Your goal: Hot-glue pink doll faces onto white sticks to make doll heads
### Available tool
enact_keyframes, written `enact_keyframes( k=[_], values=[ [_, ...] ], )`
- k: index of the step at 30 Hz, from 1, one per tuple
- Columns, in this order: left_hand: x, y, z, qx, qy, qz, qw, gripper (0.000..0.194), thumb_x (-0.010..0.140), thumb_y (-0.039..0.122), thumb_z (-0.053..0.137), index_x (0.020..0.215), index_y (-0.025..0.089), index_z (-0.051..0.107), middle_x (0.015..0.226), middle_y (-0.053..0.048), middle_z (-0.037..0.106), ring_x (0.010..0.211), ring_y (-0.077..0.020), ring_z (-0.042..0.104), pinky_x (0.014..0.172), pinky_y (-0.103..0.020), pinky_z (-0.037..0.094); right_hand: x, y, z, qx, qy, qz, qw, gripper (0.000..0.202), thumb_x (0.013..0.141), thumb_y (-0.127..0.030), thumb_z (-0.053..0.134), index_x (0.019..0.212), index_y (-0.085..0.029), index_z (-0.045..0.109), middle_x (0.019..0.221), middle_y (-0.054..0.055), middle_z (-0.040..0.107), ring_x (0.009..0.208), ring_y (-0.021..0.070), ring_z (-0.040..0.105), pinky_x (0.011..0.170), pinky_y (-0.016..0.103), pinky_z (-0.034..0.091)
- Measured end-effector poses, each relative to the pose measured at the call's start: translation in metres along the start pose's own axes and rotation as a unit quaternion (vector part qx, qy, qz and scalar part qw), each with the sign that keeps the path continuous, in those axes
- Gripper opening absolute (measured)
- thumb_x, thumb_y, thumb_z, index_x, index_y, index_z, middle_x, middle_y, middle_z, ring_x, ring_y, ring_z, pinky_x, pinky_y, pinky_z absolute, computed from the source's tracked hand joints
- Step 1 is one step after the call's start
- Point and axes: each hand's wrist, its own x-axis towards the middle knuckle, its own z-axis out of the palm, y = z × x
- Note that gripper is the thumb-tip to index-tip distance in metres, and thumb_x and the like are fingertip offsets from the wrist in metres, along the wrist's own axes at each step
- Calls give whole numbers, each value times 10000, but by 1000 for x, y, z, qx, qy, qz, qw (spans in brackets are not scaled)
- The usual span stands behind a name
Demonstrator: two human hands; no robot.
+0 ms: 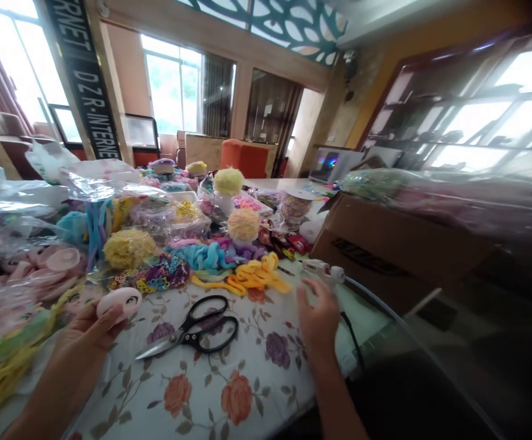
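My left hand (92, 327) is closed on a small pale doll face (120, 304) with painted eyes, held above the floral tablecloth (202, 391) at the left. Black-handled scissors (192, 330) lie on the cloth between my hands, blades pointing left. On the right, my right hand (317, 308) is raised with its fingers apart and curved, somewhat blurred. Just behind its fingertips is a white glue-gun-like tool (318, 267) with a pale cord; whether the fingers touch it is unclear. Yellow-orange fuzzy strands (259, 275) lie to the left of that tool.
Blue fuzzy strands (206, 255), a yellow yarn ball (129, 249) and a peach yarn ball (243, 225) stand behind the scissors. Plastic bags with pink pieces crowd the left. A cardboard box (385, 244) stands at right, near the cord.
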Motion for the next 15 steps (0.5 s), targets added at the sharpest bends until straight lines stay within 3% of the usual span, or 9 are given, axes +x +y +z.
enact_keyframes(
  k=[1, 3, 7, 12, 15],
  values=[
    [-1, 1, 0, 3, -4, -8, 1000, 431, 436, 332, 897, 803, 225, 698, 882, 6, 724, 830, -167, 660, 602, -150, 553, -2, 14, -9, -41, 43, 30, 998, 296, 832, -365, 506, 896, -116, 652, 926, 175, 670, 905, 303, 604, 856, 448, 457],
    [-1, 1, 0, 1, -11, -23, 1000, 425, 445, 302, 894, 813, 237, 693, 854, 21, 724, 824, -166, 660, 626, -168, 566, 0, 36, -22, -117, 49, 96, 987, 375, 785, -387, 508, 963, -77, 626, 945, 208, 647, 944, 332, 572, 879, 464, 428],
    [-2, -2, -2, -3, -53, -50, 997, 397, 491, 277, 882, 830, 218, 682, 857, 17, 719, 874, -171, 647, 712, -210, 574, 24, 56, -26, -182, -103, 190, 959, 481, 740, -412, 538, 1067, -64, 596, 973, 216, 657, 899, 320, 595, 788, 396, 444],
    [-7, 0, -4, 15, -115, -58, 992, 414, 529, 304, 865, 880, 186, 682, 861, -7, 710, 836, -162, 641, 745, -226, 532, 50, 60, -25, -176, -240, 184, 937, 181, 696, -362, 586, 677, -187, 629, 634, 84, 648, 662, 265, 613, 620, 319, 415],
    [-8, 2, -5, 22, -147, -41, 988, 356, 563, 320, 850, 835, 164, 682, 798, -14, 699, 747, -130, 622, 681, -192, 489, 52, 59, -35, -171, -269, 169, 933, 221, 692, -366, 589, 526, -223, 559, 523, 64, 602, 589, 267, 605, 579, 323, 406]
  ],
)
